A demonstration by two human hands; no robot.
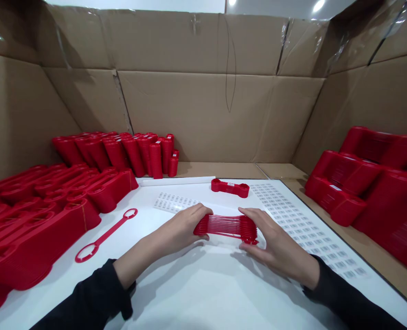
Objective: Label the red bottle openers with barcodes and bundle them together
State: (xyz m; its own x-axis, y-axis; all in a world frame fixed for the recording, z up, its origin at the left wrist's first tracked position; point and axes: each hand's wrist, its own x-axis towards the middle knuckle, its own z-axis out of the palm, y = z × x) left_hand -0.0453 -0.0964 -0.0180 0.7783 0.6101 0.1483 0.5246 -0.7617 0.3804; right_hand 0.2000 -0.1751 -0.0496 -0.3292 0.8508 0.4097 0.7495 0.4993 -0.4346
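Between my two hands is a stack of thin red plastic pieces (pixel 225 225), held on edge just over the white table (pixel 203 293). My left hand (pixel 186 229) grips its left end, thumb and fingers closed round it. At the right end my right hand (pixel 268 236) pinches the stack between thumb and fingers. A single flat red piece with a ring at each end (pixel 109 233) lies on the table left of my left hand. Beyond my hands sits a smaller red stack (pixel 230 188) bearing a white label.
Many red stacks (pixel 66 229) fill the left side, with upright ones (pixel 134 153) behind them. More labelled stacks (pixel 344 183) are piled at the right. Sticker sheets lie on the table, one (pixel 302 229) at right, another (pixel 174 201) behind my left hand. Cardboard walls (pixel 189 114) surround everything.
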